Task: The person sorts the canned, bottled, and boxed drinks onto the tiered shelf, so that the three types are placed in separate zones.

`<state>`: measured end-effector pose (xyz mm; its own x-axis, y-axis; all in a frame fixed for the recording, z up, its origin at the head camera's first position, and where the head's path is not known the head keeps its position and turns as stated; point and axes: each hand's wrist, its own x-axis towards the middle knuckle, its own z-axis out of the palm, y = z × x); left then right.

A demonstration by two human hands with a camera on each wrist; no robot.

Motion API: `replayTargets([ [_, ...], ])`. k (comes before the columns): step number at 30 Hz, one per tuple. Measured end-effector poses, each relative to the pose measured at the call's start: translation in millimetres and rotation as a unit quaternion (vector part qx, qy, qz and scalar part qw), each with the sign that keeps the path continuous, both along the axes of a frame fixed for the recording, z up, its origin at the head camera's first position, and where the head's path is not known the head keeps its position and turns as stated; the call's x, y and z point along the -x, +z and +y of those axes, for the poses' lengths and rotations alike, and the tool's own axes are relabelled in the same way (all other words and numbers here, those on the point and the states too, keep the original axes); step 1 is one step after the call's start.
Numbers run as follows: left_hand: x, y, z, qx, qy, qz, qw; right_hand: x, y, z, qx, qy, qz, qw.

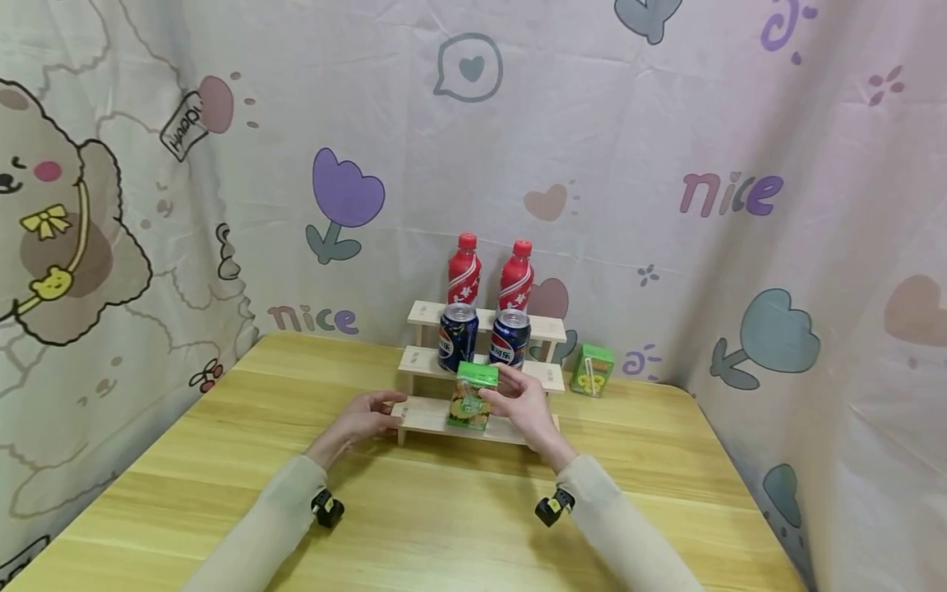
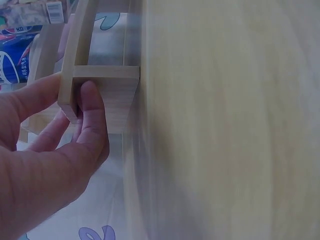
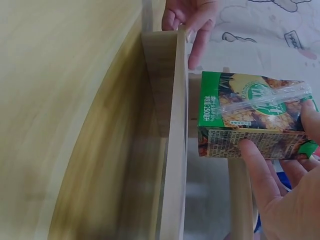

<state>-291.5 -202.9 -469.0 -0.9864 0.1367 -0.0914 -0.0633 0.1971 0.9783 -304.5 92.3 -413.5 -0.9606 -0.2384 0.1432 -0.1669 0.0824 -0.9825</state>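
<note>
A small green drink carton (image 1: 472, 399) with pineapple pictures and a clear-wrapped straw (image 3: 272, 98) is over the lowest step of a three-tier wooden stand (image 1: 427, 411). My right hand (image 1: 524, 403) holds the carton between thumb and fingers from its right side. I cannot tell whether its base touches the board. At the stand's left end, my left hand (image 1: 366, 419) pinches the lowest board; in the left wrist view its thumb and fingers (image 2: 92, 107) lie around the board's end (image 2: 67, 100).
Two blue cola cans (image 1: 458, 337) stand on the middle step. Behind them, two red-wrapped bottles (image 1: 464, 271) are on the top step. Another green carton (image 1: 593, 371) stands on the wooden table (image 1: 459, 526) right of the stand, near the patterned curtain (image 1: 592, 148).
</note>
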Motion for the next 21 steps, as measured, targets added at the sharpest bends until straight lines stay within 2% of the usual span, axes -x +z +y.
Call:
replayTargets([
  [9,1.2,-3.6,-1.6,-0.004,-0.001,-0.002,1.0,2.6,-5.2,-14.2,0.008,0.003,0.006,0.9999],
  [21,1.9,-2.0,-1.5,-0.002,0.003,-0.009,1.0,6.8,-6.1,-29.1,-0.001,0.013,0.007,0.9999],
])
